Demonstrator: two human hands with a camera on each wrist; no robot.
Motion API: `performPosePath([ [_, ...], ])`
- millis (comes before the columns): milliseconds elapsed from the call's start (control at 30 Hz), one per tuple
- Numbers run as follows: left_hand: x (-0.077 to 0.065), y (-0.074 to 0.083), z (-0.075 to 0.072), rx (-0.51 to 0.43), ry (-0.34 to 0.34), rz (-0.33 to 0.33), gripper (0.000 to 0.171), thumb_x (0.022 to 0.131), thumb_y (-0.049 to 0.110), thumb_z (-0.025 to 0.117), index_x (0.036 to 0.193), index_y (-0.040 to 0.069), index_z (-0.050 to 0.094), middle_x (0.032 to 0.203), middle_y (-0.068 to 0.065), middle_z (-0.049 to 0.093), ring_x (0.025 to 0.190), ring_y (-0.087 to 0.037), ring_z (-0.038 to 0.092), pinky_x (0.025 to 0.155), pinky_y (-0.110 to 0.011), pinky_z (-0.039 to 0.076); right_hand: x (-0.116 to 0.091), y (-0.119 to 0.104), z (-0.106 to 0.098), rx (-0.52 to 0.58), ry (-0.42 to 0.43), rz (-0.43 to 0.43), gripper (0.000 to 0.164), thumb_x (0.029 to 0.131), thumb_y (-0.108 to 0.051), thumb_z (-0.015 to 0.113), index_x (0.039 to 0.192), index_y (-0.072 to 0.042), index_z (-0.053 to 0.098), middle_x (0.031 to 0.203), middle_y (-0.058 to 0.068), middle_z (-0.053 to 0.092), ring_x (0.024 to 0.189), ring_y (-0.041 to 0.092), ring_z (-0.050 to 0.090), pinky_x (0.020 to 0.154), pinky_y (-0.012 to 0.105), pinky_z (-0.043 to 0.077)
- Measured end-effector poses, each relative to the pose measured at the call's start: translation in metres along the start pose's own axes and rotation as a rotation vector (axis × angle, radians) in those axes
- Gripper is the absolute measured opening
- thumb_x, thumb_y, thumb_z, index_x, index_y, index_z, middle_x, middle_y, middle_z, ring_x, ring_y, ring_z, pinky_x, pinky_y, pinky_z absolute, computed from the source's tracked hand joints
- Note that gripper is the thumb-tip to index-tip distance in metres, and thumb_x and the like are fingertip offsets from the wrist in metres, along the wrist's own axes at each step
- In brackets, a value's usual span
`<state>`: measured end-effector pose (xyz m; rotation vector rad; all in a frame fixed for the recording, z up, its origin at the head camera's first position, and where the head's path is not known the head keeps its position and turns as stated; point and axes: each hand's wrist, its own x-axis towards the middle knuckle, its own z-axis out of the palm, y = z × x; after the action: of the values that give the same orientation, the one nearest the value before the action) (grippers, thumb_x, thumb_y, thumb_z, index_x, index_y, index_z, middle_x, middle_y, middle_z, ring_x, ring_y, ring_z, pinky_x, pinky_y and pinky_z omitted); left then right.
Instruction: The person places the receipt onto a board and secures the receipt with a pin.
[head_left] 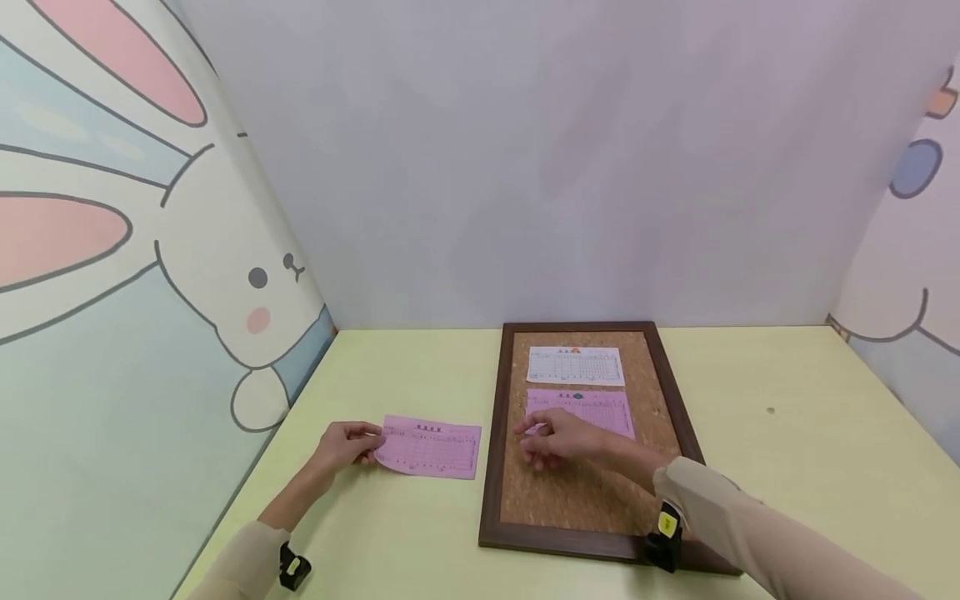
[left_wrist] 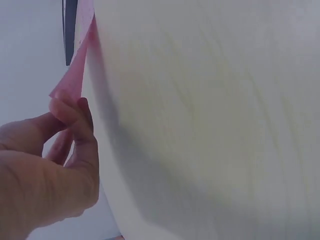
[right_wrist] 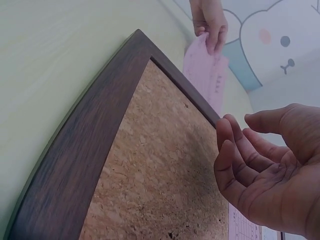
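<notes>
My left hand [head_left: 343, 446] pinches the left edge of a pink printed slip [head_left: 435, 450], left of the cork board. In the left wrist view, the slip's pinched corner [left_wrist: 72, 80] is lifted and bent between thumb and fingers. Over the cork board [head_left: 592, 492], my right hand [head_left: 561, 437] hovers with loosely bent fingers and nothing between them. It partly covers a second pink slip [head_left: 600, 408] on the board. A white printed slip [head_left: 576, 367] lies above that one. In the right wrist view, a gap shows between the thumb and fingers [right_wrist: 232, 175].
A dark wooden frame [head_left: 491, 500] edges the board, which lies on a pale yellow-green table [head_left: 787, 467]. A plain pale wall [head_left: 525, 167] stands behind. Side panels carry cartoon animals, including a white rabbit [head_left: 217, 275] on the left.
</notes>
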<state>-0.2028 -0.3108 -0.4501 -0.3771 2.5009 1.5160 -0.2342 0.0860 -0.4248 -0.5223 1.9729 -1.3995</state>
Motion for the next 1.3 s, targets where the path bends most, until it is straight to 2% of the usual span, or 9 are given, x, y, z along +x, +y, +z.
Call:
performPosePath([
  [200, -0.006, -0.003, -0.012, -0.151, -0.048, 0.068, 0.033, 0.100, 0.007, 0.063, 0.127, -0.012, 0.061, 0.079, 0.004, 0.069, 0.068, -0.005, 0.059, 0.065, -0.018, 0.053, -0.002, 0.003, -0.001, 0.001, -0.004, -0.020, 0.032, 0.103, -0.010, 0.058, 0.129, 0.008, 0.060, 0.095, 0.017, 0.073, 0.073, 0.012, 0.066, 0.064, 0.025, 0.053],
  [333, -0.009, 0.003, -0.015, -0.205, -0.070, 0.072, 0.035, 0.101, 0.010, 0.063, 0.130, -0.010, 0.060, 0.081, 0.006, 0.070, 0.070, -0.004, 0.059, 0.066, -0.017, 0.052, 0.000, 0.000, -0.002, -0.030, -0.002, -0.055, 0.034, 0.102, -0.010, 0.059, 0.130, 0.009, 0.060, 0.094, 0.021, 0.073, 0.075, 0.013, 0.068, 0.067, 0.027, 0.057],
  [467, -0.013, 0.008, -0.011, -0.223, -0.066, 0.061, 0.035, 0.101, 0.010, 0.063, 0.130, -0.009, 0.060, 0.082, 0.005, 0.069, 0.071, -0.004, 0.059, 0.066, -0.017, 0.051, 0.004, -0.004, 0.003, -0.058, -0.010, -0.097, 0.040, 0.099, -0.009, 0.065, 0.132, 0.013, 0.058, 0.099, 0.024, 0.074, 0.079, 0.020, 0.073, 0.072, 0.035, 0.061],
  [633, -0.017, 0.011, -0.005, -0.247, -0.082, 0.051, 0.033, 0.101, 0.010, 0.063, 0.130, -0.007, 0.062, 0.083, 0.005, 0.070, 0.071, -0.005, 0.059, 0.067, -0.017, 0.051, 0.005, -0.009, 0.013, -0.077, -0.015, -0.133, 0.051, 0.097, -0.010, 0.069, 0.137, 0.017, 0.052, 0.107, 0.021, 0.074, 0.086, 0.032, 0.075, 0.076, 0.042, 0.063],
  [833, -0.024, 0.016, 0.003, -0.272, -0.118, 0.053, 0.033, 0.100, 0.012, 0.065, 0.128, -0.006, 0.062, 0.082, 0.006, 0.070, 0.070, -0.004, 0.059, 0.066, -0.016, 0.050, 0.005, -0.011, 0.018, -0.026, 0.004, -0.105, 0.050, 0.099, -0.018, 0.067, 0.137, 0.013, 0.054, 0.100, 0.024, 0.074, 0.077, 0.020, 0.072, 0.071, 0.038, 0.061],
  [1067, -0.029, 0.019, 0.012, -0.243, -0.159, 0.041, 0.037, 0.100, 0.014, 0.066, 0.130, -0.006, 0.061, 0.085, 0.004, 0.071, 0.070, -0.006, 0.058, 0.064, -0.017, 0.049, 0.007, -0.006, 0.019, 0.015, 0.038, -0.125, 0.028, 0.102, -0.016, 0.062, 0.117, 0.007, 0.068, 0.091, 0.020, 0.075, 0.065, 0.009, 0.065, 0.061, 0.024, 0.050],
  [1300, -0.031, 0.025, 0.023, -0.242, -0.189, 0.052, 0.038, 0.100, 0.016, 0.067, 0.129, -0.007, 0.060, 0.088, 0.002, 0.073, 0.070, -0.008, 0.060, 0.064, -0.018, 0.048, 0.004, -0.001, 0.015, 0.014, 0.053, -0.128, 0.021, 0.101, -0.013, 0.063, 0.096, 0.007, 0.069, 0.085, 0.019, 0.072, 0.064, 0.009, 0.063, 0.058, 0.022, 0.047],
])
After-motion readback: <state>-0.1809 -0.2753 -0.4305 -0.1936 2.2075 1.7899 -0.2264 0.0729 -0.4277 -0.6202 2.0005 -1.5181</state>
